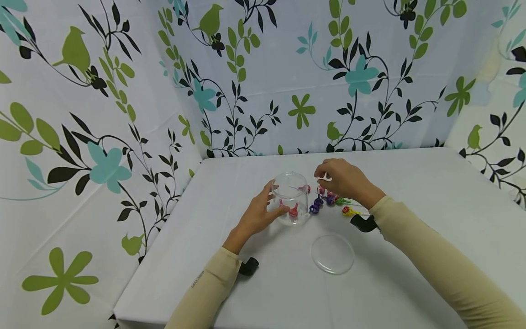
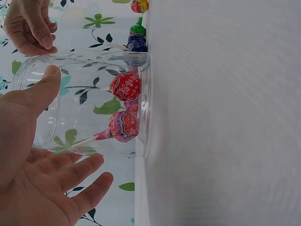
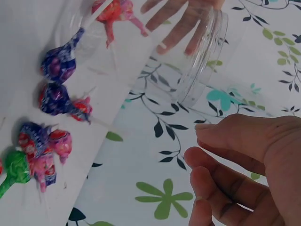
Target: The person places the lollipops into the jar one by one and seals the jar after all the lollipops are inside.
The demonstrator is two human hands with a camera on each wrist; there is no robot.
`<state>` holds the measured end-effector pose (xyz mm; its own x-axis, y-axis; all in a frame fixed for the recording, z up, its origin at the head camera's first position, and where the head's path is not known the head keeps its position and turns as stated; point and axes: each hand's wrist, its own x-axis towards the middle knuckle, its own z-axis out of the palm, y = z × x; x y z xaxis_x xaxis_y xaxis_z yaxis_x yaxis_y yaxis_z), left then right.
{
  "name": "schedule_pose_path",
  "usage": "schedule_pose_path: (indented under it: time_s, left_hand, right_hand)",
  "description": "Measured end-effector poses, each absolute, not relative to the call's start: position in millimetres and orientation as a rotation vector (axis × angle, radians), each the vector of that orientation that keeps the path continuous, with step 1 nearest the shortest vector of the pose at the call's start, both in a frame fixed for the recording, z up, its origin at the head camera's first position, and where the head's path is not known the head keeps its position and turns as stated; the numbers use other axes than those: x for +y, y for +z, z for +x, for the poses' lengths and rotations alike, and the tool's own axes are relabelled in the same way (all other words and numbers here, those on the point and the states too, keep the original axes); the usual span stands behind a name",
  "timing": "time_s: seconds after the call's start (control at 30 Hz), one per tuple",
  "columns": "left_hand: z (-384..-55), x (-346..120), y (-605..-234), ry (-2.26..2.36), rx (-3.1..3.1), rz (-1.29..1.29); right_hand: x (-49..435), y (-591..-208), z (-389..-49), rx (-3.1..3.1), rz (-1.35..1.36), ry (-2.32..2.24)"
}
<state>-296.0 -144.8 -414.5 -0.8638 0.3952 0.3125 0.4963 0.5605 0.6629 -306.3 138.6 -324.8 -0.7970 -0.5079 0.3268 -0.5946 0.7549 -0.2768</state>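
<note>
A clear round jar (image 1: 297,185) stands on the table, my left hand (image 1: 258,212) around its left side. In the left wrist view the thumb lies against the near wall and the fingers spread along the other side. Red and pink wrapped lollipops (image 2: 125,86) lie at the jar's bottom. My right hand (image 1: 344,179) hovers right of the jar, above loose lollipops, its fingers loosely bent with nothing between thumb and fingertips. Below it are purple lollipops (image 3: 58,63), a green lollipop (image 3: 18,167), pink ones and a yellow lollipop (image 1: 349,211).
A clear round lid (image 1: 333,254) lies flat on the white-covered table (image 1: 279,292), nearer than the jar. Patterned cloth (image 1: 263,91) hangs behind and at both sides. Black wrist cameras (image 1: 249,267) sit under both sleeves.
</note>
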Motion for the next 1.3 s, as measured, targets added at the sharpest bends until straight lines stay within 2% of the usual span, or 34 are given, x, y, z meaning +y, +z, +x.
schedule_pose_path:
  time_s: [0.77, 1.3]
  left_hand:
    - [-295.4, -146.9, -417.6, -1.185, -2.679, -0.744]
    - [-292.9, -143.8, -412.2, -1.161, -2.734, -0.678]
  right_hand:
    - [186.6, -377.6, -317.3, -2.805, 0.732, 0.697]
    - [200.6, -403.6, -320.0, -2.862, 0.592, 0.755]
